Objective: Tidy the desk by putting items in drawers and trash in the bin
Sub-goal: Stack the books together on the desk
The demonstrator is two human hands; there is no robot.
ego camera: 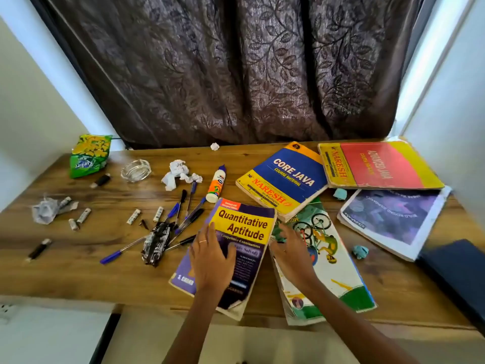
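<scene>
Books first, by the look of it. My left hand (210,254) lies flat on the Quantitative Aptitude book (231,248) at lower centre, fingers straight and spread, pressing rather than gripping. My right hand (291,252) sits just to its right on the cycling-cover book (328,261), fingers loosely fanned over the top corner, nothing pinched as far as I can see.

Both books overhang the near edge of the desk (91,258). I judge I'm at the gathering step, and barely started: the Core Java book (284,179) lies right of centre, the Advanced Java book (378,164) at upper right, pens (183,214) sprawl left of centre and crumpled paper (178,172) waits above them.

Next move calls for curling fingers under a cover edge, or sliding one book onto the other to stack them. No drawer or bin is in view, so I can't tell where they go.
</scene>
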